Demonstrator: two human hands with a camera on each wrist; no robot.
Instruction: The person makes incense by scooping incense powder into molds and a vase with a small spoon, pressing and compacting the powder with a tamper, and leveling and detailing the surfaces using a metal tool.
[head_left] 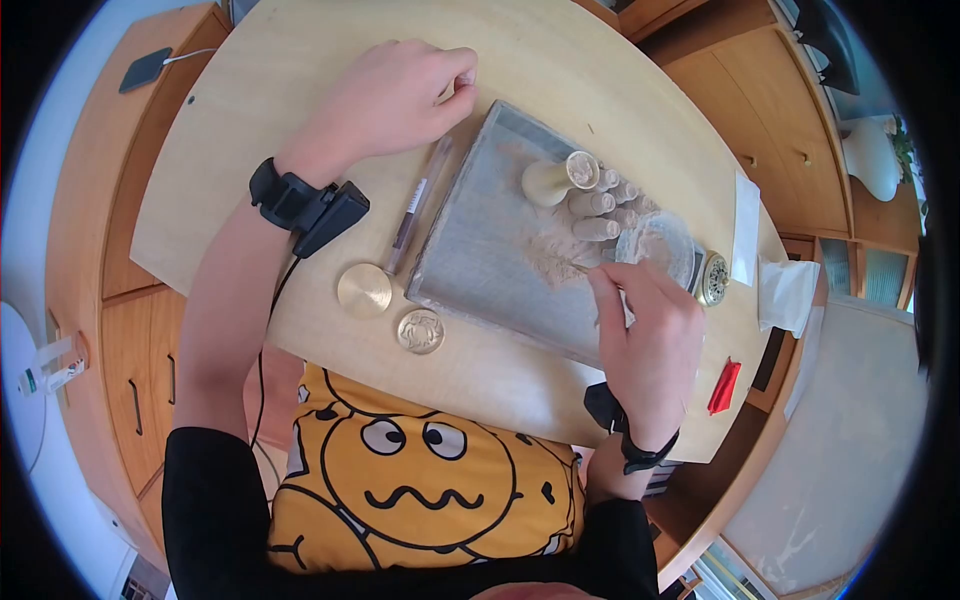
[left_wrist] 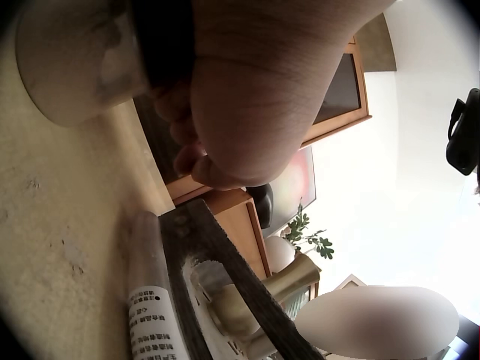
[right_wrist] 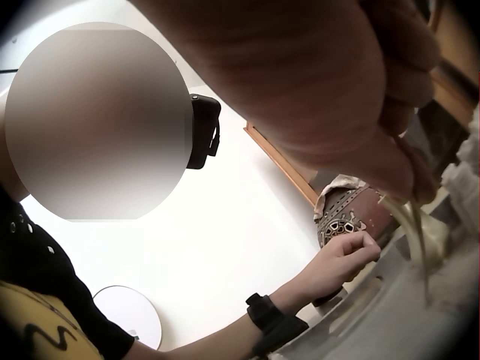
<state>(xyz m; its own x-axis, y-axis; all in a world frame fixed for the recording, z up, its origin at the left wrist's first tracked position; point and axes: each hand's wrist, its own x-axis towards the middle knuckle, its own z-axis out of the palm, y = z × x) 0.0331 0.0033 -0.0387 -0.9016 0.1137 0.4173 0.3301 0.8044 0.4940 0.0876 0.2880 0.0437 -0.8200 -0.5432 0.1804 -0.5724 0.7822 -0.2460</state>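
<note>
My right hand (head_left: 655, 340) pinches a thin tool (right_wrist: 422, 251) over the grey tray (head_left: 470, 240), near loose brown powder (head_left: 555, 255). Beyond the fingers stand a brass-coloured vase-shaped holder (head_left: 545, 183), several small bottles (head_left: 593, 204) and a clear bowl (head_left: 670, 240) with powder. My left hand (head_left: 395, 100) is loosely curled past the tray's left side, with nothing visible in its fingers. In the left wrist view, a clear jar (left_wrist: 75, 64) with a black lid stands close to that hand; whether they touch I cannot tell.
A labelled tube (head_left: 415, 205) lies left of the tray. Close by are a round brass-coloured lid (head_left: 365, 290) and a shallow dish (head_left: 420, 330). To the right lie a perforated tin (head_left: 713, 279), a red packet (head_left: 724, 387) and white tissue (head_left: 787, 295).
</note>
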